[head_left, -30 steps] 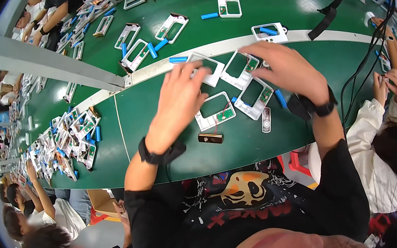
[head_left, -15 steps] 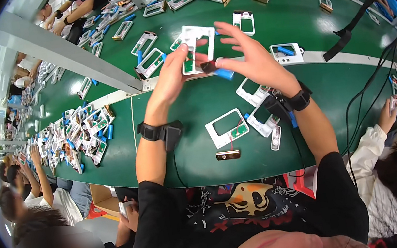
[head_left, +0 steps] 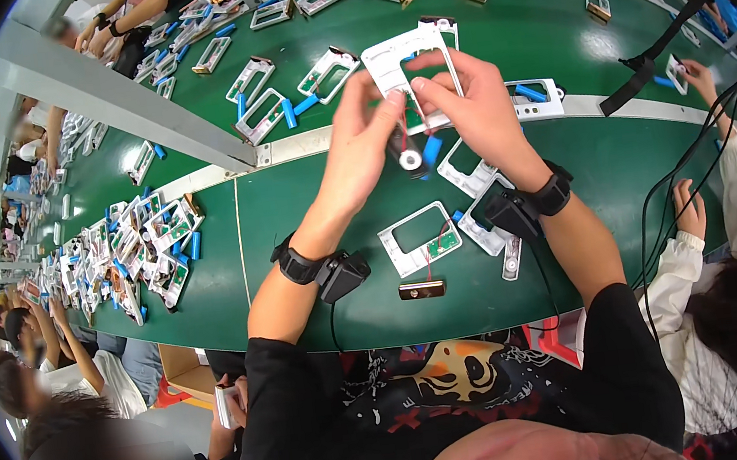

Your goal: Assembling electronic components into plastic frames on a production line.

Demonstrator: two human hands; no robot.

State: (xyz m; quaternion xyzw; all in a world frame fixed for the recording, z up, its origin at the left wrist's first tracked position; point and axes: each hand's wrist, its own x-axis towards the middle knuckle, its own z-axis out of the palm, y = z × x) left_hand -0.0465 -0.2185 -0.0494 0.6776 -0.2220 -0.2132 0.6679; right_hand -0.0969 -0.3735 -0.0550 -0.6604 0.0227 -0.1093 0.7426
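A white plastic frame (head_left: 384,55) is held up over the bench, tilted, between my two hands. My left hand (head_left: 361,150) is closed on its lower left edge with thumb and fingers. My right hand (head_left: 474,102) grips the lower right part, its thumb near the left thumb. Below the frame, by red wires, hangs a dark part with a white round end (head_left: 411,160), somewhat blurred. Close beside it is a blue cylinder (head_left: 432,149). My fingers hide part of the frame's lower side.
On the green bench before me lie a white frame with a circuit board (head_left: 405,262), a wired gold-coloured block (head_left: 422,290) and more frames (head_left: 469,172) near my right wrist. A heap of frames (head_left: 127,250) lies left. A grey post (head_left: 132,103) rises there; black cables (head_left: 662,221) hang right.
My right hand has closed on the frame, which has shifted right and turned. Frames on the far green surface have slid left. A person at right has lifted a white frame.
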